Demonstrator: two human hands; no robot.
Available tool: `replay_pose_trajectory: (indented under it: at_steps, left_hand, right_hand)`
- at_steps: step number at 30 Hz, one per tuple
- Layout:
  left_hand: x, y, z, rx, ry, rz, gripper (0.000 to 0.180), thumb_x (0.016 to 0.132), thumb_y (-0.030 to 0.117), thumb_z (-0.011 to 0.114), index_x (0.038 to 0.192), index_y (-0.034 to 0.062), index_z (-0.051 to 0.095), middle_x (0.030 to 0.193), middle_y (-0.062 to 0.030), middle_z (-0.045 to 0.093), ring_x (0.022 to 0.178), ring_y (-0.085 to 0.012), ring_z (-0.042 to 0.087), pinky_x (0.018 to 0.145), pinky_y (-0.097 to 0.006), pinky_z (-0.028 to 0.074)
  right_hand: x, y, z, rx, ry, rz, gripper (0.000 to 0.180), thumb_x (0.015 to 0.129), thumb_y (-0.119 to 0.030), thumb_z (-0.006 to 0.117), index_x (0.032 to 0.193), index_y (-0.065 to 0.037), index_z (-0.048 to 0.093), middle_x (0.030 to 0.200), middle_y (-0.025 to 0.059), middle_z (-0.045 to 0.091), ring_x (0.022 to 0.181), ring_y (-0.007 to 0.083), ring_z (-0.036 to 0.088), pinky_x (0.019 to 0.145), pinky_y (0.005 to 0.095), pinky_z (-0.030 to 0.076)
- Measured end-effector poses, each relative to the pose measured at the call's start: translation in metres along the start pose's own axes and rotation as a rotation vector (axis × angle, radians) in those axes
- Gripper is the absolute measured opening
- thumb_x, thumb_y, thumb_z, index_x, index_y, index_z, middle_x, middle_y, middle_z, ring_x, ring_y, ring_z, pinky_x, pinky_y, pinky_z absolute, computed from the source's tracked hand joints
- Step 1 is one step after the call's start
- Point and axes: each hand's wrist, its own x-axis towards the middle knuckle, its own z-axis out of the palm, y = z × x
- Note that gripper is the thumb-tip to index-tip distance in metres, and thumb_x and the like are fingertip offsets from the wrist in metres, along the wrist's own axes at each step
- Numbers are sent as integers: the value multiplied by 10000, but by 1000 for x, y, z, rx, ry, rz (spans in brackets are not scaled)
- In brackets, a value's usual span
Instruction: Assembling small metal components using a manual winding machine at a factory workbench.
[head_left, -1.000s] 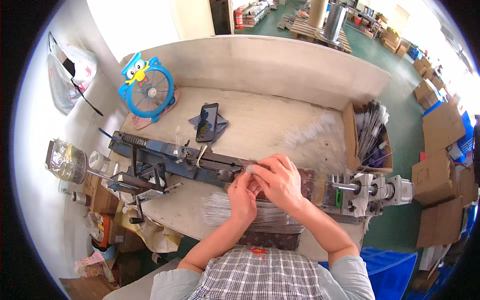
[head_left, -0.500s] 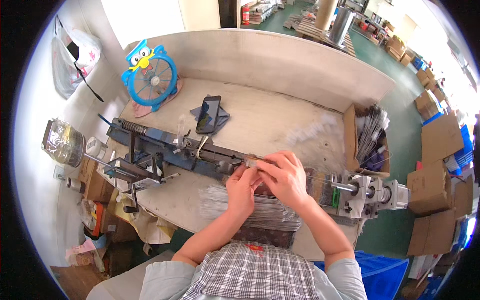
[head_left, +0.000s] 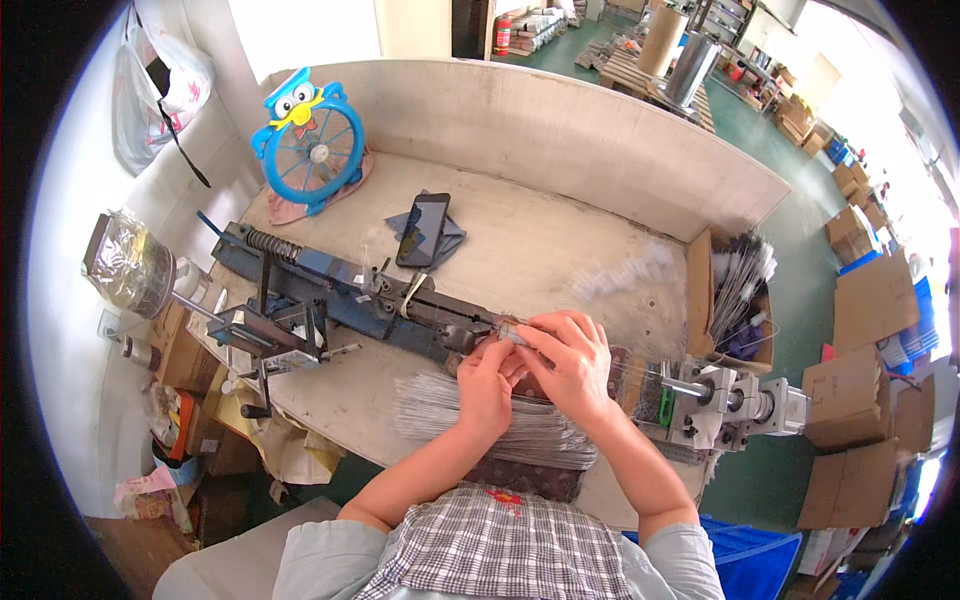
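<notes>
At the right end of a long dark metal bench fixture, my two hands meet, fingertips nearly touching. My right hand pinches a small pale piece, too small to name. My left hand is closed just beneath it, thumb and fingertips together; what it holds is hidden. Thin wire-like strands run right from my hands toward a metal clamp unit with a shiny shaft. Below my wrists lies a thick bundle of thin grey wires on a dark patterned cloth.
A hand crank juts from the fixture's near side. A phone rests on a cloth behind it, near a blue cartoon fan. To the right stands a cardboard box of wires. A low panel borders the table's back.
The view has shifted slightly. My hands stay together at the fixture's end, with the fingers moved a little and the pale piece showing more plainly.
</notes>
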Motion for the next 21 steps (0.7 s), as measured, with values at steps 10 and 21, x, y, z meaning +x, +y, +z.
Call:
replay_pose_trajectory:
  at_steps: [10, 21]
  left_hand:
    - [4, -3, -1, 48, -28, 24, 122, 900, 85, 540, 993, 41, 606, 947, -55, 653, 861, -147, 643, 802, -309, 505]
    - [1, -5, -2, 28, -47, 28, 106, 885, 70, 544, 976, 46, 592, 989, -66, 651, 905, -158, 643, 818, -305, 500]
  right_hand:
    - [-3, 6, -5, -11, -29, 22, 200, 673, -146, 731, 871, -144, 703, 905, -12, 635, 897, 204, 586, 791, 364, 427]
    - [-6, 5, -9, -17, -22, 19, 213, 662, -141, 732, 874, -128, 710, 932, -8, 647, 890, 207, 592, 792, 361, 427]
